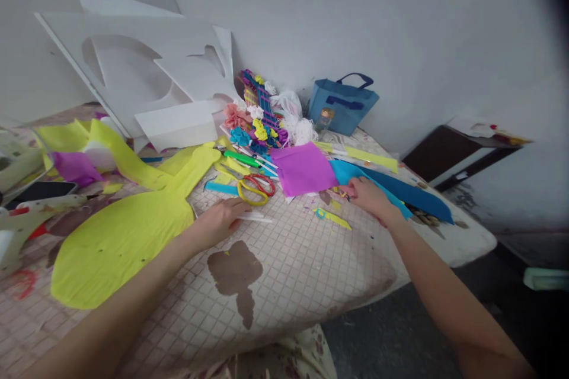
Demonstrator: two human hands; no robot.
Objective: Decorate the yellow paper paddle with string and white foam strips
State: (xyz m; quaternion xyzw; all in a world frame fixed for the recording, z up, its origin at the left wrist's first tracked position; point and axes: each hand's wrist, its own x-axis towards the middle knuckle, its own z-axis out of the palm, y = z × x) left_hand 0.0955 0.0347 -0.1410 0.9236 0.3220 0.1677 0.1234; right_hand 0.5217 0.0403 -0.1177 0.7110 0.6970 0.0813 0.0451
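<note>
My left hand rests on the table with its fingers curled together over the ends of thin white sticks. Just beyond it lie scissors with red and yellow handles, a blue strip and a green cutter-like tool. My right hand is on the right side, its fingertips drawn together at small scraps beside a purple sheet; what they hold, if anything, is hidden. Blue sheets lie beyond and under that hand. A yellow strip sits between both hands.
A large yellow cutout covers the table's left side, near a glue gun and a phone. White boards lean at the back. Crepe flowers, a glass jar and a blue bag stand by the wall.
</note>
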